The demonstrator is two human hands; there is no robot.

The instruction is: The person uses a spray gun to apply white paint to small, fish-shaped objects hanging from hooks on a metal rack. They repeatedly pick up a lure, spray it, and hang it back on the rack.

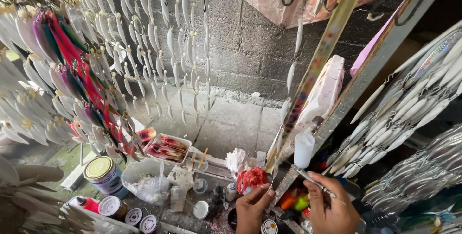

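Note:
My left hand point(252, 208) is at the bottom centre. Its fingertips pinch the lower end of a slim silvery lure point(273, 175) that hangs just above it. A red-stained rag point(251, 178) lies bunched right behind those fingers; I cannot tell whether the hand touches it. My right hand point(331, 208) grips a thin metal airbrush point(312, 180) with a white cup point(304, 150) on top. Its tip points left toward the lure. A long paint-speckled strip point(317, 61) rises diagonally from the lure toward the top.
Rows of white lure blanks point(159, 37) hang before a grey block wall. Red, purple and green painted lures point(72, 65) hang at left, silvery ones point(409, 109) at right. Below are paint tins point(102, 174), a plastic tub point(147, 181), a tray of red lures point(167, 148) and small jars.

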